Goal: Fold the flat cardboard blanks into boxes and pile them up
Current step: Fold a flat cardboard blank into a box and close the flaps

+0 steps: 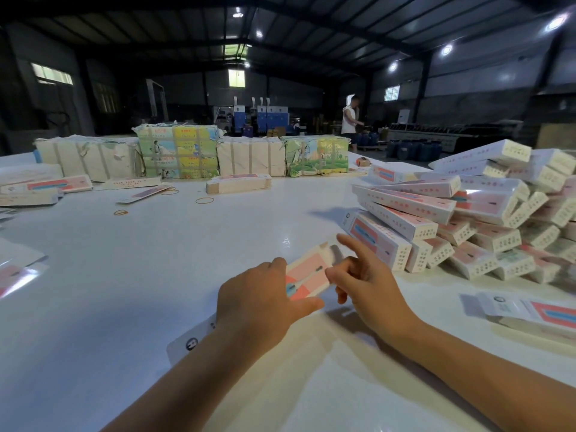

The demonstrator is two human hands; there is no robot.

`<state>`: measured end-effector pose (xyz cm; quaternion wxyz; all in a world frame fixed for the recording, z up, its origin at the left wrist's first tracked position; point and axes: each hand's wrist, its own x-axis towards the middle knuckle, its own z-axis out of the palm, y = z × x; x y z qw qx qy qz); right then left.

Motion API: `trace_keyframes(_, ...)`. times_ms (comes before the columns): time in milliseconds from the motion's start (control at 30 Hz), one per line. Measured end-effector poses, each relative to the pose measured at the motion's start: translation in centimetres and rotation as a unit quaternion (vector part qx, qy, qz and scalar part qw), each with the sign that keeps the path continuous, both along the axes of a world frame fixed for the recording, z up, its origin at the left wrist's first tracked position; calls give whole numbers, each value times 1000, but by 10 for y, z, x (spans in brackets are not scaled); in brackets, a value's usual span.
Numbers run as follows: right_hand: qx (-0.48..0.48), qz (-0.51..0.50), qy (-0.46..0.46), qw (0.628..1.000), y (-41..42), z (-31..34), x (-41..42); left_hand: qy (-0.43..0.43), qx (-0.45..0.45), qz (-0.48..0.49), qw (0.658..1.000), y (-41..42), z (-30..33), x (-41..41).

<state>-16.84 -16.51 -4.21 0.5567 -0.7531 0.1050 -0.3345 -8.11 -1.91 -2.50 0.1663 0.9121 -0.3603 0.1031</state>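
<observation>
Both hands are on one blank [307, 277], low centre over the white bench [156, 275]. My left hand [258, 302] grips its near part, thumb along the lower edge; my right hand [361, 282] pinches the far end with the index finger sticking out, looks like I'm working the end flap, though blur hides whether that flap is tucked. The blank's white tail sticks out below my left wrist, so I judge this one part-formed, not closed. Done so far: a big pile of boxes [467, 213] on the right, tilted and overlapping, sloppy stack, nearest box just beside my right hand. Left to do: plenty. A short stack of flats [238, 183] sits mid-bench, more flats at far left [46, 185], a few loose ones at right [536, 313], and wrapped bundles [177, 151] line the far edge, probably unopened stock. Rubber bands [204, 200] lie scattered. A person [350, 120] stands far back, uninvolved. My call: task well underway, nowhere near finished; next is closing this box and adding it to the pile.
</observation>
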Motion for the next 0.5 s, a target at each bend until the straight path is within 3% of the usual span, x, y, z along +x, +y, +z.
trace_keyframes(367,-109,-9,24,994,2,0,-1,-26,9,4,1000,-3,-3,-2)
trace_keyframes(500,-108,-6,40,993,1,-1,-2,-27,27,-5,999,-3,-4,-3)
